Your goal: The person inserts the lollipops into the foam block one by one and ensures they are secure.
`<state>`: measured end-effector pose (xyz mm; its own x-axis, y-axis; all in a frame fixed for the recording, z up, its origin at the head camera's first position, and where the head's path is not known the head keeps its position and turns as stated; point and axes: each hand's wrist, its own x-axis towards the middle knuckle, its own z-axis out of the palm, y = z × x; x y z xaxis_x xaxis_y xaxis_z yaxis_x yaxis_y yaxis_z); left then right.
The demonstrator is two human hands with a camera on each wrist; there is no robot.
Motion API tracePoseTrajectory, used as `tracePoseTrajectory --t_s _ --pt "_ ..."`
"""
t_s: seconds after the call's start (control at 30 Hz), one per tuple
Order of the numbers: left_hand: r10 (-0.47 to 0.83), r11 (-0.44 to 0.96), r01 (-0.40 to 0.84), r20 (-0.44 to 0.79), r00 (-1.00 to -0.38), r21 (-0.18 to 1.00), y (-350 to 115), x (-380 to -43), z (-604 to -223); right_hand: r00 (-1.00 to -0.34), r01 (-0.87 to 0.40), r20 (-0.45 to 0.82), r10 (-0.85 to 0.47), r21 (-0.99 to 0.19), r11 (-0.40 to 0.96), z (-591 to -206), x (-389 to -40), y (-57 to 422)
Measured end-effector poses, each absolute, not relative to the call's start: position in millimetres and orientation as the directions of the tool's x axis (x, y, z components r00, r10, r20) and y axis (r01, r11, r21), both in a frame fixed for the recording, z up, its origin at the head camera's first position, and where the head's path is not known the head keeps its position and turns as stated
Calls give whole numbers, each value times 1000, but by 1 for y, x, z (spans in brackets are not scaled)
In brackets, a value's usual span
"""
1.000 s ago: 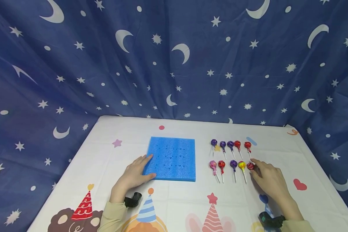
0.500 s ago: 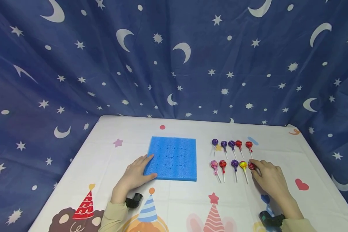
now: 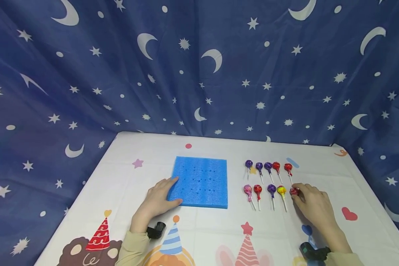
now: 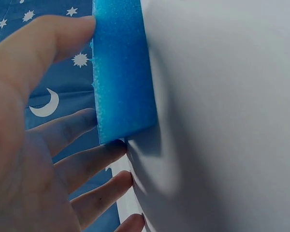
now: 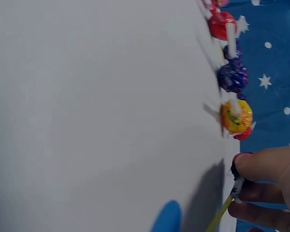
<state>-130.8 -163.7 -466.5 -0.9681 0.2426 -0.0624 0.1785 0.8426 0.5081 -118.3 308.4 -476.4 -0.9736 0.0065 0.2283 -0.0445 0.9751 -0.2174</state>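
Note:
A blue foam block (image 3: 201, 183) with rows of small holes lies flat on the table. My left hand (image 3: 157, 197) rests at its left side, fingers spread; the left wrist view shows the thumb (image 4: 75, 36) touching the block's edge and the other fingers reaching beneath its corner. To the right, my right hand (image 3: 314, 205) pinches a dark red lollipop (image 3: 293, 191) by its wrapped head between thumb and fingers. In the right wrist view the held lollipop's yellowish stick (image 5: 220, 212) points down and away from the palm, close over the tablecloth.
Several wrapped lollipops lie in two rows, among them a yellow one (image 3: 281, 190), a pink one (image 3: 248, 189) and a purple one (image 3: 271, 188). The white tablecloth (image 3: 199, 229) has party prints. A blue curtain (image 3: 173, 66) hangs behind and at both sides.
The head view has drifted slightly, so everything sits a little farther right. My right hand has shifted the dark red lollipop slightly away from the yellow one. The left hand stays on the block.

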Motion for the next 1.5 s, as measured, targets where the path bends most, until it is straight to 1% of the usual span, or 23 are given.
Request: tracePoseTrajectory --t_s 0.13,0.27,0.37,0.43,0.87,1.2,1.5 --pt "237 844 173 -64 -969 508 -162 -131 -467 -964 -32 261 49 -296 955 -470 -115 311" --pt "236 842 170 -66 -969 512 -162 -131 -466 -965 3 238 109 -405 914 -461 -111 307" --pt "236 841 170 -66 -969 514 -163 -131 -467 -963 21 227 143 -469 883 -454 -108 303" --pt "236 842 170 -66 -970 513 -163 -131 -467 -959 11 241 149 -495 869 -449 -107 300" --pt "237 838 171 -64 -969 518 -162 -130 -468 -936 -83 333 111 -516 852 -423 -103 271" --pt "239 842 172 -68 -969 512 -163 -129 -466 -922 -159 381 74 -544 824 -422 -109 243" --pt "243 841 171 -76 -967 513 -163 -130 -468 -919 -236 395 15 -578 781 -424 -121 218"
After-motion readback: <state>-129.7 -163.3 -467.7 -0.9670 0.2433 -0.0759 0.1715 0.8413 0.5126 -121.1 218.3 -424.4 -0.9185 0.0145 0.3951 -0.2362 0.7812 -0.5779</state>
